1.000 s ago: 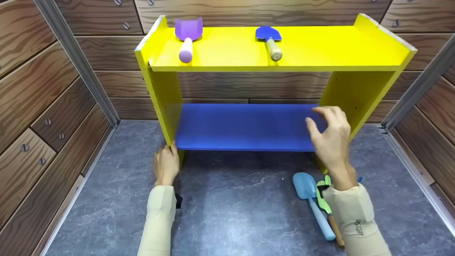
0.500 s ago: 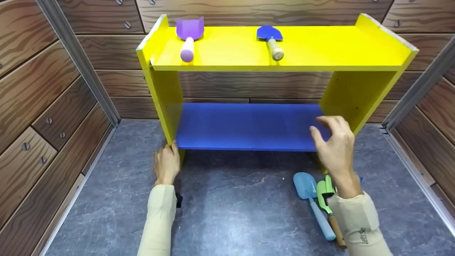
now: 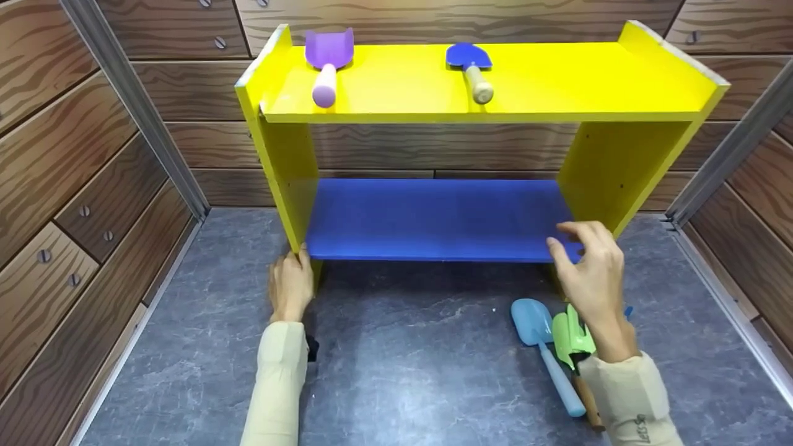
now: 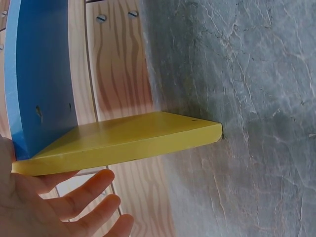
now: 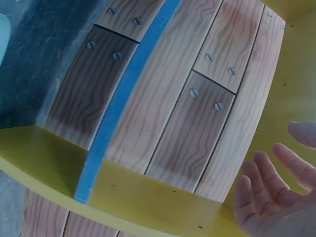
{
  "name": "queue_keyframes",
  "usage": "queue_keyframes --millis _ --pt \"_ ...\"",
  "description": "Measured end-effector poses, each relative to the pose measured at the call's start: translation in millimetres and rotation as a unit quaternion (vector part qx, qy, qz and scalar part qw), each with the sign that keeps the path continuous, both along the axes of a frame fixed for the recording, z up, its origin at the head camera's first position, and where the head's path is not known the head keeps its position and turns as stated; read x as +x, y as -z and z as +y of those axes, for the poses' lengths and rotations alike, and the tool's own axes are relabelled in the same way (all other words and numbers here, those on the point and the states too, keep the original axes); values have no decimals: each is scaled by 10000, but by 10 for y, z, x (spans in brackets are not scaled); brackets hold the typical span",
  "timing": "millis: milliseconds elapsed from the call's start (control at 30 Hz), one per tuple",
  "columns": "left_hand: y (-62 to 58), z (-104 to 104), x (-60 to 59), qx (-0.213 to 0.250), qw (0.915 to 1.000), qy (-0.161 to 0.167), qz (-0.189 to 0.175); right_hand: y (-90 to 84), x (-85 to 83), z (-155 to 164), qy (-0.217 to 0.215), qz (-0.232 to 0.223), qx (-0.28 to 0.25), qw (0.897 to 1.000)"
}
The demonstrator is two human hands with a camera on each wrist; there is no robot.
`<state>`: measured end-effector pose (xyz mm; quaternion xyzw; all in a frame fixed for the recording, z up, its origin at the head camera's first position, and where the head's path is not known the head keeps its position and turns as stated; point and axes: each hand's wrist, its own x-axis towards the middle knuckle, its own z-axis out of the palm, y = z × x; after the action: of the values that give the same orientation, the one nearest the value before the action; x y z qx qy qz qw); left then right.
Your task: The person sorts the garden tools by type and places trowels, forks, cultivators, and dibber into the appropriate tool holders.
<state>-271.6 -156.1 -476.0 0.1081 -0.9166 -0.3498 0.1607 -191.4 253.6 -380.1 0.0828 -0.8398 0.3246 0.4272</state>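
A small shelf unit has yellow side panels and top [image 3: 396, 80], with a blue lower shelf [image 3: 433, 220]. My left hand [image 3: 290, 285] grips its left yellow side panel [image 4: 123, 143] low down, where the blue board joins; the thumb is at the front edge, the fingers outside. My right hand [image 3: 595, 279], fingers loosely bent and holding nothing, hovers before the blue shelf's right end. Below it on the floor are a light blue trowel [image 3: 548, 347], a green tool with a wooden handle [image 3: 570, 341] and a blue tip [image 3: 629, 311], partly hidden by the right arm.
On the yellow top lie a purple scoop [image 3: 328, 59] and a blue trowel with a wooden handle [image 3: 474, 71]. Wood-patterned walls [image 3: 80, 186] enclose the grey floor [image 3: 396, 365] at the back and sides, with metal posts [image 3: 139, 105] in the corners.
My right hand has come down and slightly right, away from the right side panel toward the tools on the floor. The left hand and the shelf unit have stayed put.
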Motion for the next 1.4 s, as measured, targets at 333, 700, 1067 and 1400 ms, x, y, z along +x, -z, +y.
queue_keyframes --millis 333,700,1067,1400 --pt "15 -8 -6 61 10000 -25 30 123 80 92 83 -60 46 9999" --pt "0 3 -1 89 9999 -66 -49 270 177 202 231 -160 133 9995" --pt "9 -4 -11 71 10000 -14 -7 382 268 272 304 -440 20 9986" --pt "17 -15 -9 82 10000 -29 39 501 330 363 434 -554 92 9975"
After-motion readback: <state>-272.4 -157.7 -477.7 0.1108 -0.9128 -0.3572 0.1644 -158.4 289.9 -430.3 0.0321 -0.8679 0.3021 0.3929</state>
